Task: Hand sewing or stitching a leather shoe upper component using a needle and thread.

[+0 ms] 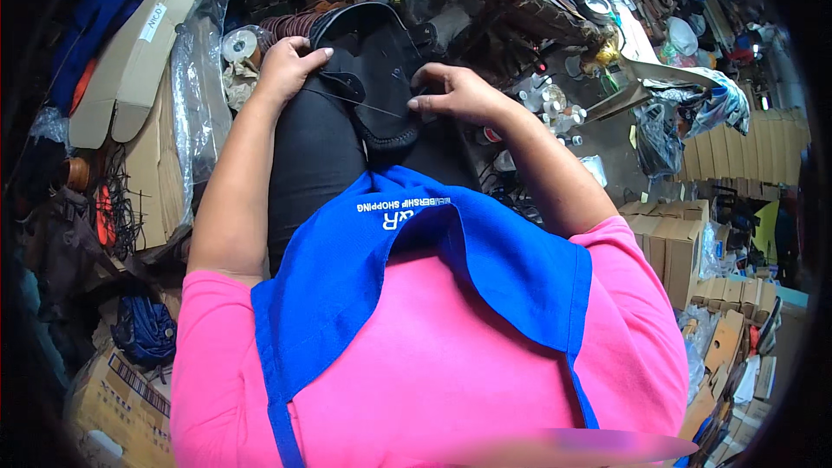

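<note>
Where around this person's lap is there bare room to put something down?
The left thigh looks bare between the left forearm and the black stitched piece. Some grey floor shows between the bottles and the plastic bag. It's crowded left of that forearm, with cardboard and clear plastic.

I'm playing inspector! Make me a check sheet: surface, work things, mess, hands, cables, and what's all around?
Surface: lap in black trousers.
Work things: black stitched piece on the lap; thin thread stretched across it.
Clutter: small bottles on the right; flat cardboard on the left.
Hands: left hand at the piece's left side; right hand near the thread's right end; grips unclear.
Cables: dark tangled strands at left; cannot tell if cables.
Surroundings: cardboard boxes at right.
</note>
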Available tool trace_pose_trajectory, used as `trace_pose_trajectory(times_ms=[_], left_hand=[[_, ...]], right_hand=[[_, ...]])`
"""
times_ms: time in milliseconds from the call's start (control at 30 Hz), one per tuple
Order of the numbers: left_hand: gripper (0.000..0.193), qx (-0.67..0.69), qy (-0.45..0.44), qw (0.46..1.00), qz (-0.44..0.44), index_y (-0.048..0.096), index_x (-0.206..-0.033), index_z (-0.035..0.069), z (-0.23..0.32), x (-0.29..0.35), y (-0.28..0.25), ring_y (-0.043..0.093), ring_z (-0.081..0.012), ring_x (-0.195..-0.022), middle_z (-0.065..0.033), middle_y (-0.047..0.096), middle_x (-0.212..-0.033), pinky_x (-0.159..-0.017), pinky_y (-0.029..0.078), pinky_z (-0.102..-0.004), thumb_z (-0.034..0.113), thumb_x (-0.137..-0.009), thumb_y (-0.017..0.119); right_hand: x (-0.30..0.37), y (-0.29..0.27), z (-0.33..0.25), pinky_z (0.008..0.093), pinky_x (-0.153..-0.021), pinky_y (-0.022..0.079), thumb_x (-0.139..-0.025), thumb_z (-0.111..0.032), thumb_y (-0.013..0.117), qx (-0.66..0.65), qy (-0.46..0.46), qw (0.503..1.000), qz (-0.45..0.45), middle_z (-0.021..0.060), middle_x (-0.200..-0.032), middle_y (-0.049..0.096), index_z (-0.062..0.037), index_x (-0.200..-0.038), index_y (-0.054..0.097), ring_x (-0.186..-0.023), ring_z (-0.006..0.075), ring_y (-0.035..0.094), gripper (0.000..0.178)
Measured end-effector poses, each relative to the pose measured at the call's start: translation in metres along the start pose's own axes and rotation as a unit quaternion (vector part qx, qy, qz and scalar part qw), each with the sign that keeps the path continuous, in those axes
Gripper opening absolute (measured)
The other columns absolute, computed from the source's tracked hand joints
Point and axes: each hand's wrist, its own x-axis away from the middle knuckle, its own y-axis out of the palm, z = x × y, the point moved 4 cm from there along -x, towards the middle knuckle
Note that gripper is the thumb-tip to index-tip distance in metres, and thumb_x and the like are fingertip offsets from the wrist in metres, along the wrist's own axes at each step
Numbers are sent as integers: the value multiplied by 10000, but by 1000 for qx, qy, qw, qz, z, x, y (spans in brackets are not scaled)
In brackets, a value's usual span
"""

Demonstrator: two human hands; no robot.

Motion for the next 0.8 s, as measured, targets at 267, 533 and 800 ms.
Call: trace_pose_trajectory(times_ms=[267,533,800], left_hand=[[512,-106,52,990,74,611,-995,-102,1,7,-15,614,-196,-834,-167,654,-895,-773,465,-286,315,-731,747],[389,-384,43,912,-136,670,-960,55,26,-50,54,623,-338,-910,-180,653,-942,-806,486,-410,339,-698,715],[597,-411,-66,890,-186,595,-1163,75,24,-57,79,558,-326,-1100,-176,572,-1191,-879,480,-412,375,-679,773]], right_hand=[[4,24,-14,353,-677,491,-740,-428,720,106,46,993,-30,124,-724,644,-33,-879,669,-712,223,644,423],[45,22,11,395,-606,436,-786,-448,651,97,31,987,124,89,-617,604,-87,-797,690,-641,245,604,363],[36,11,1,447,-808,366,-799,-457,615,234,92,965,79,99,-875,638,-129,-858,710,-972,293,539,347]])
